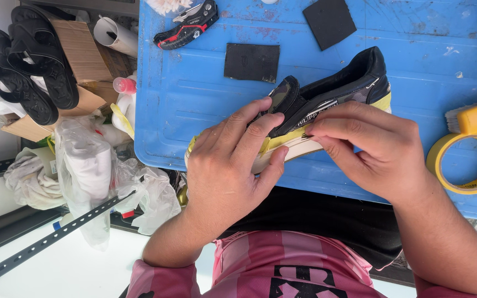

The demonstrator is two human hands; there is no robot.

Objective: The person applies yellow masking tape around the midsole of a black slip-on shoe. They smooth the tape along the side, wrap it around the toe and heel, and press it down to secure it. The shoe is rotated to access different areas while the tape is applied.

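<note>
1. Both hands, left hand [230,160] and right hand [374,152], are clamped on the shoe [327,99] at the near edge of the blue table [194,116].
2. Fingers press yellow tape [274,142] along its sole.
3. Shoe seems light, with a soft upper and a stiff sole; the sole is the best grip.

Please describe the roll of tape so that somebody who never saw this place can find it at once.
Look at the blue table and follow its right edge. The roll of tape lies flat there, just below a yellow-handled brush. It is the only yellow ring; the two black pads are flat squares.
</note>
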